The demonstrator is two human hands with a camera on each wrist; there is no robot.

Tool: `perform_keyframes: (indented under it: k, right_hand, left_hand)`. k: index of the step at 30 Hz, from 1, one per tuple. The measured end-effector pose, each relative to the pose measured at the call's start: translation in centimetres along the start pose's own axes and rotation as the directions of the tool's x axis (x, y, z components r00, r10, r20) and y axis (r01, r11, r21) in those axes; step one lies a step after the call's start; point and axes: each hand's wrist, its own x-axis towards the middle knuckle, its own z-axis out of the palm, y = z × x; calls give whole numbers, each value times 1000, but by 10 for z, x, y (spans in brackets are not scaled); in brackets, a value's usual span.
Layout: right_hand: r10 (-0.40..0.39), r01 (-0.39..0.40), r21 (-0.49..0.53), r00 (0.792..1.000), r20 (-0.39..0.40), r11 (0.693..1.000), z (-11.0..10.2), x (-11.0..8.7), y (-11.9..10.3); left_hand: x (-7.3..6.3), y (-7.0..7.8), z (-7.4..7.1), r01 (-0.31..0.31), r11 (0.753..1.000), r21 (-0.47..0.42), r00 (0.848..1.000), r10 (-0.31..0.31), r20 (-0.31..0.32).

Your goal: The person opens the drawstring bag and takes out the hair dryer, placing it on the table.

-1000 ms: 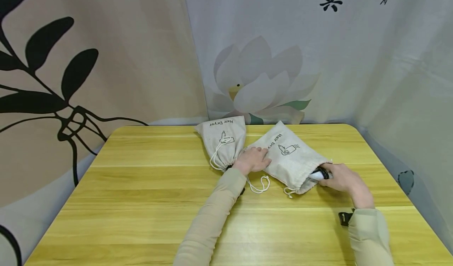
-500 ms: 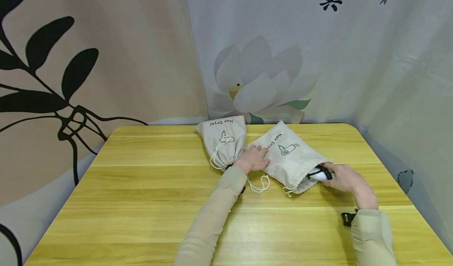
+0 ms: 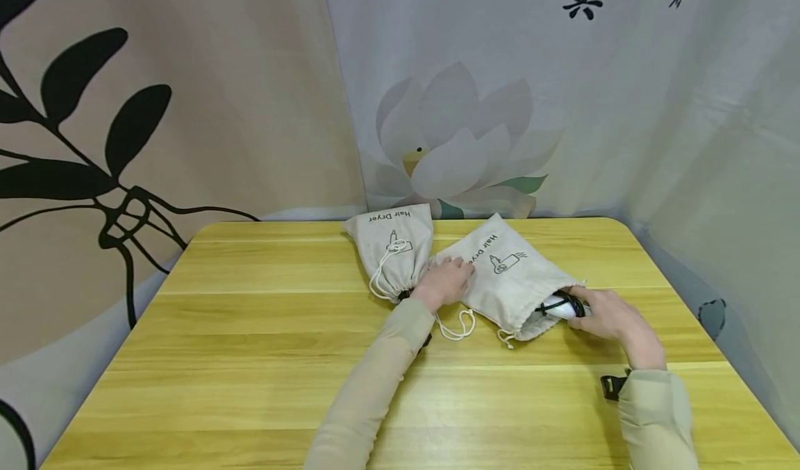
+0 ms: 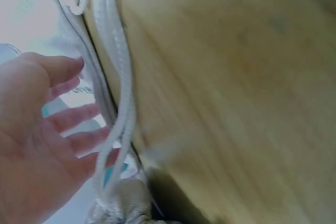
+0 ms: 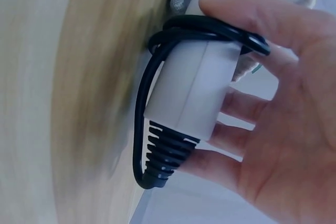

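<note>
White plastic handle, bound by black cord: the right hand pinched it at the mouth of a beige cloth drawstring bag; probably stiff, slippery, best gripped mid-length. The left hand lay spread over the bag.

Cloth bag: pale, lying slantwise on counter, printed side up with "Hair Dryer" and line drawing; mouth open toward near right, drawstring end loose at near corner. White handle: juts partway from mouth, ribbed black end outermost, black cord looped round it.
</note>
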Motion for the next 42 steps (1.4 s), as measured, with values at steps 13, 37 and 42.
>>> perform_keyframes:
  k: [13,37,42]
  right_hand:
    - [13,-13,5,1000,-6,1000,-1,0,0]
    - [49,-49,7,999,13,999,-3,-6,2]
    - [53,-53,11,998,19,999,-5,-5,1]
  left_hand:
    - [-15,16,-5,-7,999,-44,999,9,37]
    - [-24,27,-3,8,998,-56,996,-4,85]
    - [-23,26,-2,-4,997,-81,996,11,89]
